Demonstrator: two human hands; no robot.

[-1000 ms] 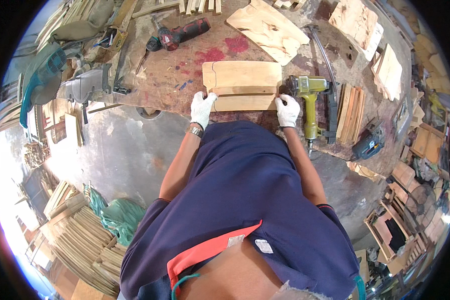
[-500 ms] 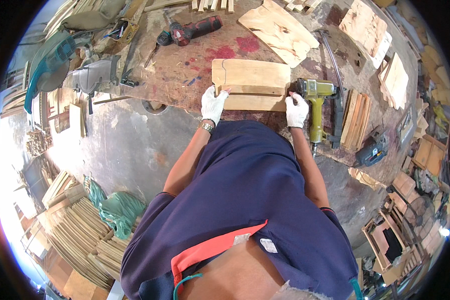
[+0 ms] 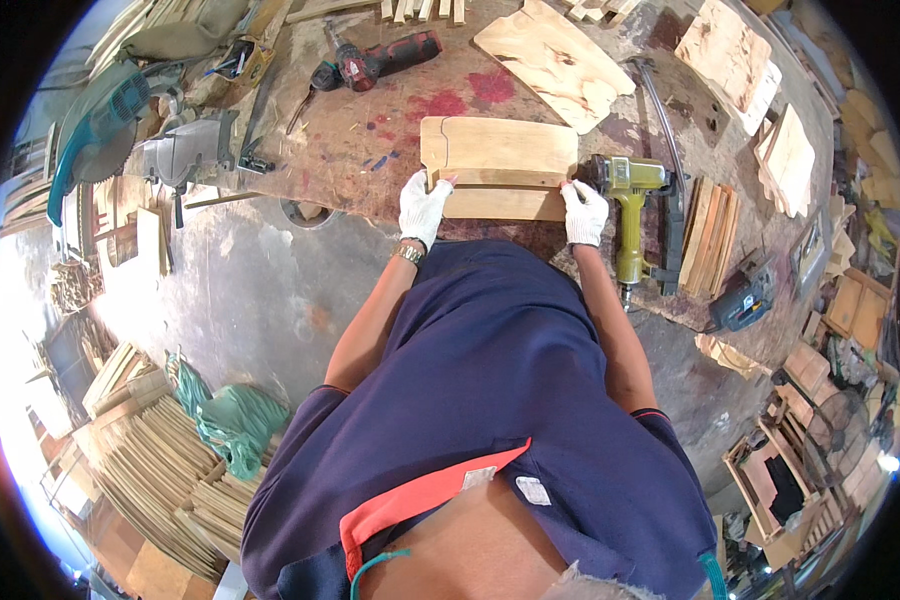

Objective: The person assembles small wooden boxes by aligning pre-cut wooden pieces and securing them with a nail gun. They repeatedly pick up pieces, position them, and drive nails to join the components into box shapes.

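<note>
A pale wooden board (image 3: 505, 140) lies on the workbench in front of me, with a curved pencil line near its left end. Across it runs a narrow wooden strip (image 3: 507, 178), and bare wood shows on the near side of the strip. My left hand (image 3: 425, 210), in a white glove with bare fingertips, pinches the strip's left end. At the opposite end, my gloved right hand (image 3: 584, 214) has thumb and finger closed on the strip. Just right of that hand lies a green nail gun (image 3: 630, 215), its head close to the board.
A red and black cordless drill (image 3: 390, 58) lies at the back. Another wide board (image 3: 560, 65) rests behind the work. Right of the nail gun are stacked wooden strips (image 3: 710, 237) and a blue power tool (image 3: 745, 297). A mitre saw (image 3: 100, 130) stands far left.
My right hand has shifted slightly left, its fingertips now over the strip's right end. The left hand keeps its place on the left end. The whole view has moved a little.
</note>
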